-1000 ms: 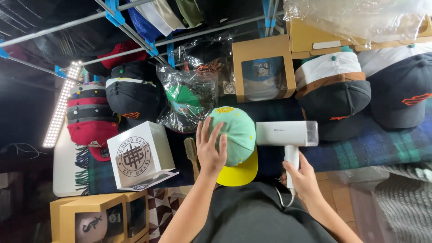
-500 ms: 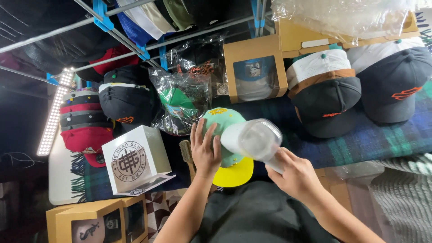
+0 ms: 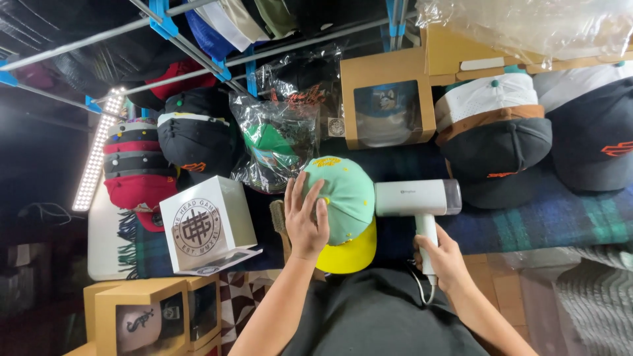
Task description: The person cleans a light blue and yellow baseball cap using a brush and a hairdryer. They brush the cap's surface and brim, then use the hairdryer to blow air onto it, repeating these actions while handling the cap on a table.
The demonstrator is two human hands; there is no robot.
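The left hand (image 3: pixel 305 221) lies flat on the mint-green, yellow-brimmed cap (image 3: pixel 343 204), steadying it, while the right hand (image 3: pixel 443 260) clenches the white handheld steamer (image 3: pixel 417 198), its nozzle touching the crown.

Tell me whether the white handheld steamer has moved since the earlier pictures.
Yes. The white steamer has swung back to point sideways at the green cap, below the windowed cardboard box; half a second ago its nozzle faced the camera.

A lit light bar (image 3: pixel 95 150) glows at the left, metal rack rods (image 3: pixel 191 49) with blue clips overhead, plaid blanket (image 3: pixel 554 221) covering the surface.
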